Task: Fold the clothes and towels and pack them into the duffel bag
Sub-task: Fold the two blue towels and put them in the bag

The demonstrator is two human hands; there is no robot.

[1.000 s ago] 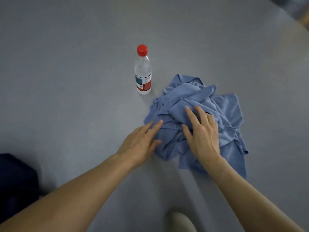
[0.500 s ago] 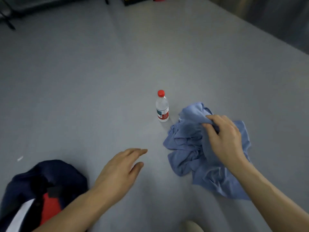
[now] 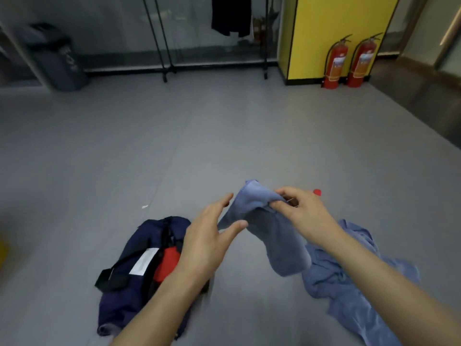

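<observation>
blue towel (image 3: 272, 236): lifted, drooping, creased | right hand (image 3: 303, 211): fingers pinching its top edge | left hand (image 3: 212, 236): fingers spread

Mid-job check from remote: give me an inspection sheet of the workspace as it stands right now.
Surface: grey floor, a small white scrap on it.
Job's things: blue towel lifted; blue garment crumpled on the floor; navy duffel bag open, something red inside.
Clutter: bottle's red cap shows behind the right hand.
Hands: right hand pinches the towel's top edge; left hand open, beside the towel.
Cables: nothing seen.
Surroundings: two fire extinguishers, yellow pillar, clothes rack, grey bin.
</observation>
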